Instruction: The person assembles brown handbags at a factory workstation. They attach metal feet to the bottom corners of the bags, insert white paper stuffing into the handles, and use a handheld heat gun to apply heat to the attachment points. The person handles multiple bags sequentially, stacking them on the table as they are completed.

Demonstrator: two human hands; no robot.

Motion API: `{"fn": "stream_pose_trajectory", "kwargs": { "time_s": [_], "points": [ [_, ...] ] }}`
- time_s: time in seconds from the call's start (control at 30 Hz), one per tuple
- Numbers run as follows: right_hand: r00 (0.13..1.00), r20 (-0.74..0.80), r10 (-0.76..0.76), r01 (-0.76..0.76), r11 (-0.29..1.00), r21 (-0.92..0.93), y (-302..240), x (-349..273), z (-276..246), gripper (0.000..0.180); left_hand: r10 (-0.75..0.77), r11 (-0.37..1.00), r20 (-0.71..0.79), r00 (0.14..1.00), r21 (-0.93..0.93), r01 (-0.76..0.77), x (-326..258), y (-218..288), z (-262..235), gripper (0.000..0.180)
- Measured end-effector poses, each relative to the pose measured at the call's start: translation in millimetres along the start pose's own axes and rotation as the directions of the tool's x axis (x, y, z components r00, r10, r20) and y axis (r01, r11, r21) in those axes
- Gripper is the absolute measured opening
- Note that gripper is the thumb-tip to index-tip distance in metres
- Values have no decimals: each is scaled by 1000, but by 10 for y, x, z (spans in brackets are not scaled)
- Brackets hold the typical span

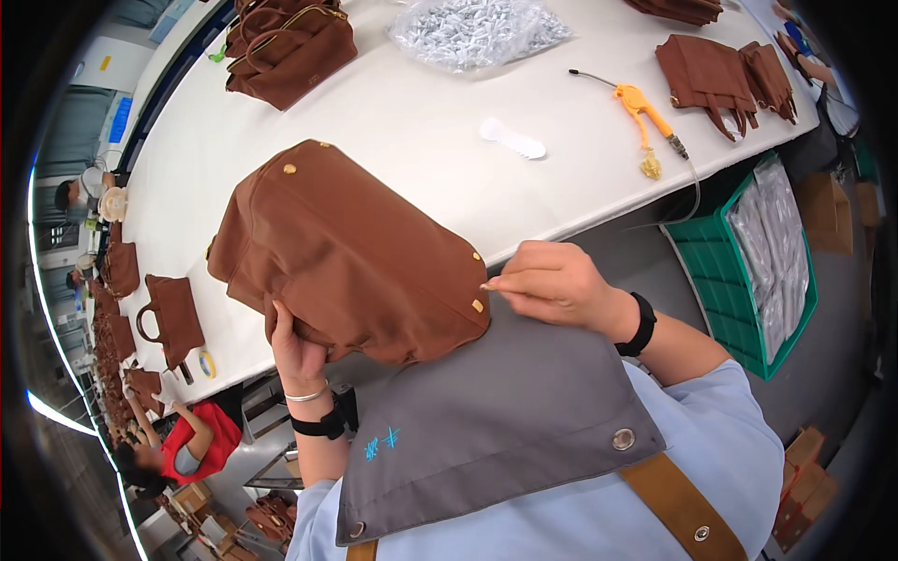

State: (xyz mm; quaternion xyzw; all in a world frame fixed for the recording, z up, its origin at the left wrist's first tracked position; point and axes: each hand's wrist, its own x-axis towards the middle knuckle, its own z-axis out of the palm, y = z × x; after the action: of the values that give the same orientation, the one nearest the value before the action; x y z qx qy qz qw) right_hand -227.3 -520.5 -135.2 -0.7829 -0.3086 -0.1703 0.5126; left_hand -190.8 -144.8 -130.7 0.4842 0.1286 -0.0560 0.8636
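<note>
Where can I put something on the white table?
Between the held brown handbag and the white cutout, or between that cutout and the yellow air gun, the tabletop is bare. It's crowded at the right end with flat brown bags.

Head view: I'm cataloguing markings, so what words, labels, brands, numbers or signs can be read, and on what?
Grey apron: turquoise marks like handwriting; I don't copy out writing.
Upper-left brown bag: a faint mark on its front, too small to read.
Held brown bag: no lettering on the sides in view.
</note>
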Motion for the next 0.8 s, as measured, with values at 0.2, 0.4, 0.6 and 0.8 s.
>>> {"fn": "stream_pose_trajectory", "kwargs": {
  "time_s": [0.2, 0.4, 0.6, 0.8],
  "points": [
    [992, 82, -96, 101, 993, -54, -53, 43, 61, 19, 23, 999, 7, 1000, 28, -23, -53, -24, 29, 43],
    [961, 207, -181, 189, 982, -21, -56, 58, -30, 21, 30, 999, -14, 999, 32, -29, -134, -32, 178, 47],
    [937, 288, -200, 256, 952, -170, -115, 55, -75, 23, 15, 1000, 1, 1000, 26, -15, -143, -48, 210, 48],
    [974, 166, 155, -204, 918, 340, 15, -13, -24, 11, -8, 1000, -27, 1000, 18, 8, -139, -93, 192, 50]
  ]
}}
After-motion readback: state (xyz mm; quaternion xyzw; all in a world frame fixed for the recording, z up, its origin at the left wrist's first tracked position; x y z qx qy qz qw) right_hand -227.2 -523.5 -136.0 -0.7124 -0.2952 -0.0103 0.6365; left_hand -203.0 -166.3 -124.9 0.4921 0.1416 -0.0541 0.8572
